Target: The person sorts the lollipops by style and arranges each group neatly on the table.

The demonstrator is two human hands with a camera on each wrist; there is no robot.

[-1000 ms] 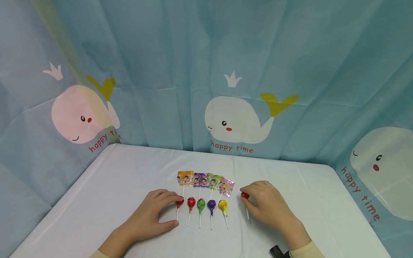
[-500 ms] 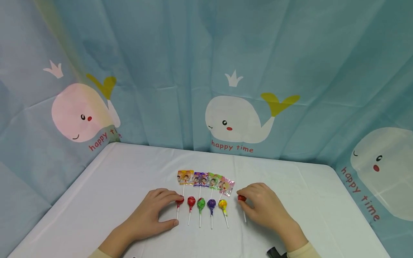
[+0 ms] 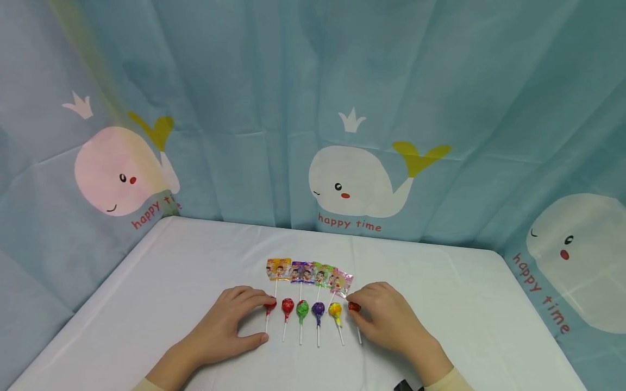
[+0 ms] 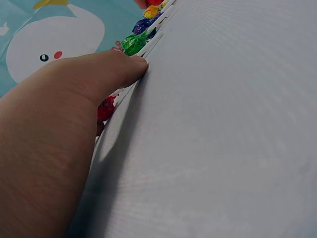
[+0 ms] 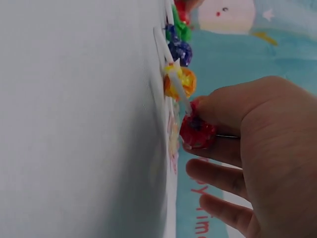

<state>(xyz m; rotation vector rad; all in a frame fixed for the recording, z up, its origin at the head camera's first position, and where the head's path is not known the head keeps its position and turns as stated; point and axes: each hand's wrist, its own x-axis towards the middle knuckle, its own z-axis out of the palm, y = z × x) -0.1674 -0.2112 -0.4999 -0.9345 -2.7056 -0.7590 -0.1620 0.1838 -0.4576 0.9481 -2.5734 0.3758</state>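
Five wrapped lollipops lie in a row on the white table, sticks toward the person. From the left they are a red lollipop [image 3: 270, 308], a second red lollipop [image 3: 287, 307], a green lollipop [image 3: 302, 309], a purple lollipop [image 3: 318, 309] and a yellow lollipop [image 3: 335, 310]. My left hand [image 3: 220, 328] touches the leftmost red head with its fingertips, thumb spread apart on the cloth. Between thumb and fingers, my right hand [image 3: 391, 317] pinches another red lollipop [image 5: 199, 133] by its head, just right of the yellow one. Its stick slants across the yellow head in the right wrist view.
Behind the row lie lollipops in flat printed wrappers: an orange one [image 3: 279, 269], a purple one [image 3: 302, 272], a green one [image 3: 323, 275] and a pink one [image 3: 342, 282]. A black object [image 3: 403, 386] sits by the right sleeve. A blue whale-print curtain [image 3: 235, 163] borders the table.
My right hand has moved left with its red lollipop, closing the distance to the yellow one. The left hand and the row of lollipops stay in place.
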